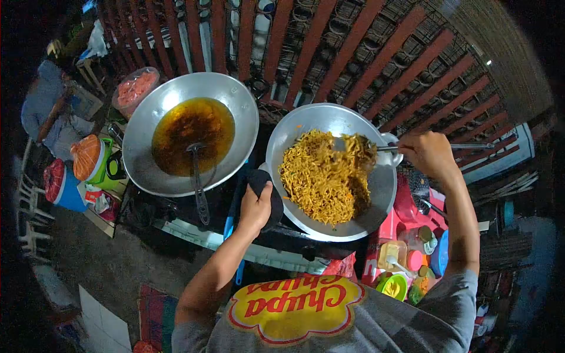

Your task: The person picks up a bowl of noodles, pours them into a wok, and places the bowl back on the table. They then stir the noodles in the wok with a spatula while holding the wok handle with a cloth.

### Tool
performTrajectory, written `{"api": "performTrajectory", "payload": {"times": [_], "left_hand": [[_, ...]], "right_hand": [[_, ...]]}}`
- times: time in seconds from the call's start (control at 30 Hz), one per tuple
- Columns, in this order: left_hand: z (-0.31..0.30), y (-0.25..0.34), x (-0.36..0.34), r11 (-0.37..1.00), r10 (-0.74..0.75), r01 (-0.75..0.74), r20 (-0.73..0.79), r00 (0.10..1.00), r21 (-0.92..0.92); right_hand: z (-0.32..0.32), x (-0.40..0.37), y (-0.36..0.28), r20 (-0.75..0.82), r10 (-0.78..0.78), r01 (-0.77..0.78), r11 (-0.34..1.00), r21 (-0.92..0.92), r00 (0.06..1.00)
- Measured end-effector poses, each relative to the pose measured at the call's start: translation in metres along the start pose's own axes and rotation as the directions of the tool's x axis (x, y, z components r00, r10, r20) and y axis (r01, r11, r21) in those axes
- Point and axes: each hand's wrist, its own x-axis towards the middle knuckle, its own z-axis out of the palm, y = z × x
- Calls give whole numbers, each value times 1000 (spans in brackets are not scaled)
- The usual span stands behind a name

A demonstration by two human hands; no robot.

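Observation:
My right hand (pixel 429 152) is closed around the handle of a metal spatula (pixel 385 149), whose blade end is among the noodles. Yellow-brown noodles (pixel 318 182) fill much of a wide metal wok (pixel 381 203), and some near the spatula look blurred by motion. With a dark folded cloth (pixel 259 177) in its grip, my left hand (pixel 256 210) is at the wok's left side; the cloth hides the handle there. To the left, a second metal wok (pixel 242 106) contains amber oil (pixel 194 126). A slotted ladle (pixel 201 197) rests in it, handle over the near rim.
Red wooden slats (pixel 300 53) stand close behind both woks. A tub of pinkish food (pixel 138 88) is beyond the left wok. Condiment containers (pixel 393 256) crowd the lower right, near my right arm. A person (pixel 56 112) is at far left, near a green container (pixel 109 159).

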Motion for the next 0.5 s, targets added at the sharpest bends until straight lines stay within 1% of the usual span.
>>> {"api": "performTrajectory", "payload": {"times": [0.03, 0.1, 0.13, 0.17, 0.23, 0.3, 0.37, 0.4, 0.47, 0.5], "left_hand": [[-2, 2, -2, 1000, -5, 5, 34, 999, -3], [-1, -3, 1, 1000, 16, -15, 45, 999, -18], [-1, -5, 2, 999, 33, -32, 57, 998, -31], [-1, -6, 1, 999, 31, -30, 45, 999, -30], [2, -4, 1, 999, 5, -5, 10, 1000, 33], [3, -9, 4, 999, 22, -23, 20, 1000, 43], [3, -4, 2, 998, -21, 25, 54, 998, -63], [2, 1, -1, 998, -19, 22, 56, 998, -58], [-2, 13, -6, 997, -70, 71, 52, 996, -29], [-4, 18, -10, 997, -66, 68, 54, 996, -29]], "right_hand": [[4, 1, 4, 2, 0, 0, 1000, 1, 1000], [15, 13, 17, 89, 144, -116, 959, -258, 986], [34, 20, 34, 88, 165, -136, 954, -269, 982], [52, 25, 42, 84, 154, -127, 956, -265, 985], [93, 36, 50, 200, 185, -163, 979, -122, 962], [158, 44, 48, 188, 42, -75, 982, 175, 981], [162, 45, 3, 153, 30, -94, 897, 431, 988], [165, 43, 2, 152, 35, -99, 896, 434, 988], [165, 43, 1, 171, 30, -126, 801, 585, 985], [153, 40, 3, 169, 33, -127, 802, 584, 985]]}}
